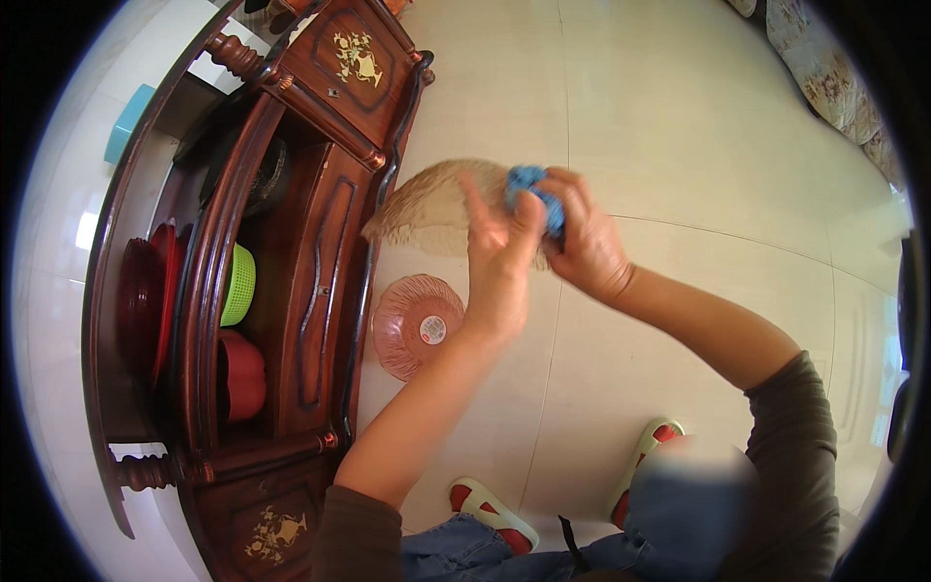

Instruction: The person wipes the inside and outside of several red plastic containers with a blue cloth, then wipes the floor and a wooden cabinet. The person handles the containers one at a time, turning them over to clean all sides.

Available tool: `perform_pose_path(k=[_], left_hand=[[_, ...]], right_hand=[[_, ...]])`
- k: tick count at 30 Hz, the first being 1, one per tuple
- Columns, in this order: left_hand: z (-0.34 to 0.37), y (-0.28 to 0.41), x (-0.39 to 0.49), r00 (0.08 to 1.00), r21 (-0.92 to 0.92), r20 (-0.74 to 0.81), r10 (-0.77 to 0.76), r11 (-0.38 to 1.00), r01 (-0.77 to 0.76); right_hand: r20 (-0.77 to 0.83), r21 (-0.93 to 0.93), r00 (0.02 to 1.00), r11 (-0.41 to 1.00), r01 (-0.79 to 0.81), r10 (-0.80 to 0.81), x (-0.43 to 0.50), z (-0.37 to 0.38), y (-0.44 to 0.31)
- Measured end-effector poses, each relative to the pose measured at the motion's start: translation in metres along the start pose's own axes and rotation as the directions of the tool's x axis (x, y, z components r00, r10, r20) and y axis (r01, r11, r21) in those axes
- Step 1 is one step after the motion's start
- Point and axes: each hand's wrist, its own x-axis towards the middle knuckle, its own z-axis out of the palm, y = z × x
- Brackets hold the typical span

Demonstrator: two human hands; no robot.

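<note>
A clear, brownish ribbed bowl or plate (pixel 436 196), blurred by motion, is held up in front of me. My left hand (pixel 498 254) is at its near side, with the fingers partly behind or through the see-through piece. In my right hand (pixel 589 233) is a crumpled blue cloth (pixel 542 196), pressed at the right rim of the clear piece. My left thumb lies close to the cloth. Below, a pink ribbed see-through bowl (pixel 404 320) with a round label sits on the floor beside the cabinet, partly covered by my left forearm.
A dark carved wooden cabinet (pixel 320 291) stands at the left. On its shelves are a green basket (pixel 240 284), a red container (pixel 244 375) and dark red plates (pixel 142 305). A light blue box (pixel 129 124) lies beyond it. A floral-covered seat (pixel 822 65) is at the upper right.
</note>
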Motion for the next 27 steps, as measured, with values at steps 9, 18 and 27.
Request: perform_pose_path(k=[9,18,27], left_hand=[[-0.031,-0.004,-0.005,0.978,-0.332,0.037,-0.206,0.920,0.207],[-0.066,0.004,-0.011,0.958,-0.352,0.088,-0.274,0.891,0.287],[-0.056,-0.021,-0.033,0.957,-0.188,-0.005,-0.291,0.940,0.285]], right_hand=[[0.258,-0.008,0.823,0.851,0.526,-0.506,-0.020,-0.016,-0.006],[-0.098,0.049,0.954,0.959,-0.278,0.282,-0.004,-0.037,0.060],[0.254,0.000,0.929,0.961,0.278,-0.269,0.027,0.000,-0.042]])
